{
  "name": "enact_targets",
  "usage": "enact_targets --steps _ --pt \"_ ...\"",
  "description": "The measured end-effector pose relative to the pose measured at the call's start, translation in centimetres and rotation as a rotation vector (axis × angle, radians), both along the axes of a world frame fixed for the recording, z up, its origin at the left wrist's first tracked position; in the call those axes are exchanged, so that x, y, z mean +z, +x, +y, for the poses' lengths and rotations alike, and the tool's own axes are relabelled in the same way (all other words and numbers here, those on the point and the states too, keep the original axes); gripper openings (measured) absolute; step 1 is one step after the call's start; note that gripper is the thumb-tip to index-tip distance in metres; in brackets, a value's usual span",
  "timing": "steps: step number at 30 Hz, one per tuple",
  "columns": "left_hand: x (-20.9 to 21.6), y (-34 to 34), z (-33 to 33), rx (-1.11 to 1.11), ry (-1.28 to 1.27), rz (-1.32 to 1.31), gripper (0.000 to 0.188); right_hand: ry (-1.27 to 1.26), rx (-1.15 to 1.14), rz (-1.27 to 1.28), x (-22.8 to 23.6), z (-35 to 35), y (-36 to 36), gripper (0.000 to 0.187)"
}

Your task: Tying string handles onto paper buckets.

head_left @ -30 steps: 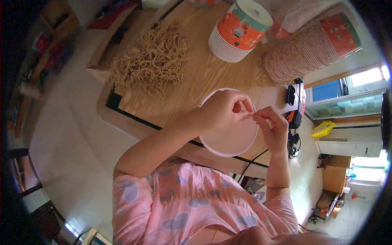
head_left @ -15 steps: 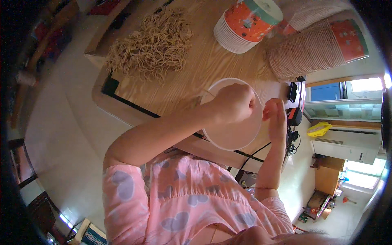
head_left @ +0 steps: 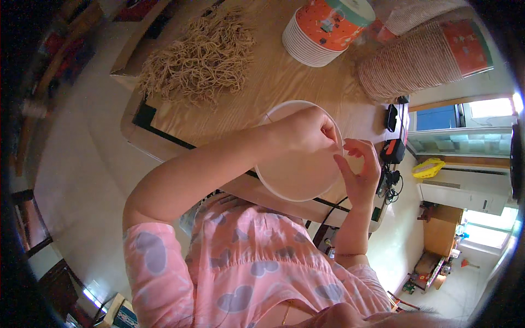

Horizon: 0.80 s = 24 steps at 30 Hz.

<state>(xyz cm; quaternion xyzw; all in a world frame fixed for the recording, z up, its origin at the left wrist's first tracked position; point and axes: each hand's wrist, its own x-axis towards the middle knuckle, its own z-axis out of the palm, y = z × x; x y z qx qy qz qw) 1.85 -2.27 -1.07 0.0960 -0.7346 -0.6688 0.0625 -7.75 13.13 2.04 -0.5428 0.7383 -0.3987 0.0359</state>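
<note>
A white paper bucket faces me with its round mouth, at the table's front edge. My left hand reaches across that mouth, fingers pinched together just inside the right rim; what they hold, if anything, is too small to make out. A thin strand of cord shows at the rim's left side. Outside the right rim is my right hand, its fingers curved and the thumb apart from them. The thumb tip overlaps the rim close to my left fingertips.
A heap of tan twine cords lies at the table's far left. Beyond the bucket stands a stack of orange-and-green printed paper buckets. Another long stack in clear plastic lies to its right. Black adapters and cables sit along the right edge.
My right hand has turned and spread its thumb from the fingers, coming to the bucket's rim. My left hand has shifted slightly left and its fingers point to the right rim. The bucket moved slightly left.
</note>
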Motion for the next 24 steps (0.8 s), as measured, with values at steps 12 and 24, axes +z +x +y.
enact_targets --steps 12,24 --pt "0.9 -0.5 0.7 0.087 0.012 0.071 0.013 -0.002 0.016 0.025 -0.3 0.1 -1.4 0.002" --pt "-1.6 -1.2 1.1 0.181 -0.263 -0.033 0.011 0.003 -0.039 -0.562 -4.5 0.4 -3.0 0.012"
